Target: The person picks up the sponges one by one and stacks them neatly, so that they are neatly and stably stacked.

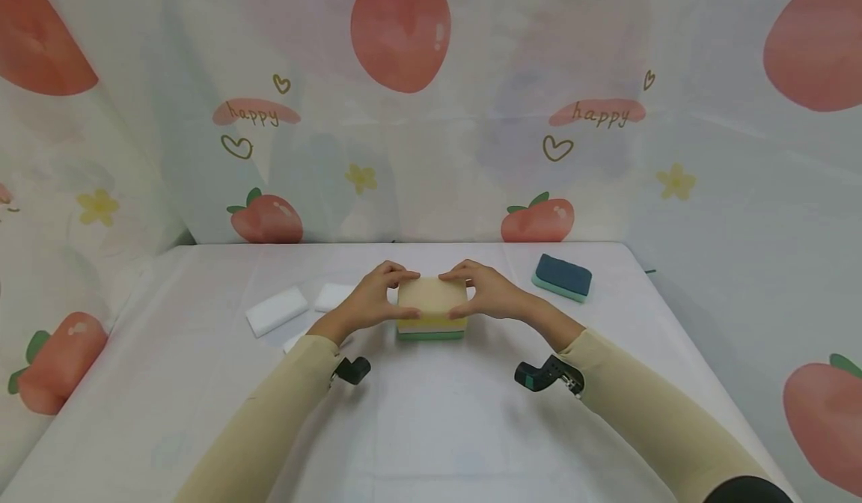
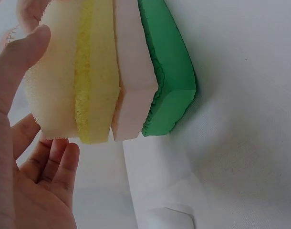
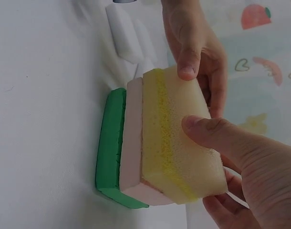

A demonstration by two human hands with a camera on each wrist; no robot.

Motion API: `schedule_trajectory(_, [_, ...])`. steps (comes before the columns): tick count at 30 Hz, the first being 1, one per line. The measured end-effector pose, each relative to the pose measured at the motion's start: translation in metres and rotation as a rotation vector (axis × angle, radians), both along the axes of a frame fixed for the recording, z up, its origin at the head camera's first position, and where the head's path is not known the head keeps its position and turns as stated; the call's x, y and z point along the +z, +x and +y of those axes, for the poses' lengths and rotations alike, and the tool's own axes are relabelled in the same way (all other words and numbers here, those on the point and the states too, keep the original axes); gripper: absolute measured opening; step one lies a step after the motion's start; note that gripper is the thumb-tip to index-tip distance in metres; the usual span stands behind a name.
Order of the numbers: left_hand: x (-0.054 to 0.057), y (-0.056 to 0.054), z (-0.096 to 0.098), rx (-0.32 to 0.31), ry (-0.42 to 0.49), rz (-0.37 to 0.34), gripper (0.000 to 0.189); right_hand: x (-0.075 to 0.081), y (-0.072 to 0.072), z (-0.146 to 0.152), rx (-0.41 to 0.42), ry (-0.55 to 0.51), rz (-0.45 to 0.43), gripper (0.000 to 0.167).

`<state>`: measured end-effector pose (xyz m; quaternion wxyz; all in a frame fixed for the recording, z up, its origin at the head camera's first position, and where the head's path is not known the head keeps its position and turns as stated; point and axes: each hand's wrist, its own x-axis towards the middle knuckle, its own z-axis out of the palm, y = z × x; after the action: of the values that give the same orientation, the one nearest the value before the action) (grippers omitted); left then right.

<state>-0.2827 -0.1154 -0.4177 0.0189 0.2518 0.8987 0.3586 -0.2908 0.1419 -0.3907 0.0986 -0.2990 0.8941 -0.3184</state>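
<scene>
A stack of blocks stands in front of me. At its top is a yellow sponge (image 1: 432,293) with a cream upper layer. Below lie a pale pinkish block (image 2: 133,86) and a green block (image 3: 110,143), which is lowest, on the table. My left hand (image 1: 367,299) grips the yellow sponge at its left end, the thumb on the near side and the fingers round the far side. At the opposite end, my right hand (image 1: 497,295) holds the same sponge in a like way. The sponge sits against the pinkish block, their edges roughly lined up.
Left of the stack lie white blocks (image 1: 276,311), one of them partly hidden by the left wrist. A dark blue sponge with a green underside (image 1: 564,277) lies at the back right. Behind the white-covered table (image 1: 431,421) hangs a fruit-printed cloth (image 1: 465,166).
</scene>
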Motion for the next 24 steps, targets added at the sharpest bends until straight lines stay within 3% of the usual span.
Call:
schedule_trajectory(7, [-0.001, 0.001, -0.001, 0.014, 0.008, -0.026, 0.066, -0.002, -0.001, 0.002, 0.007, -0.016, 0.001, 0.067])
schedule_trajectory(24, [-0.005, -0.001, -0.002, 0.001, 0.023, 0.004, 0.066, -0.001, -0.002, 0.017, 0.019, -0.098, -0.051, 0.072])
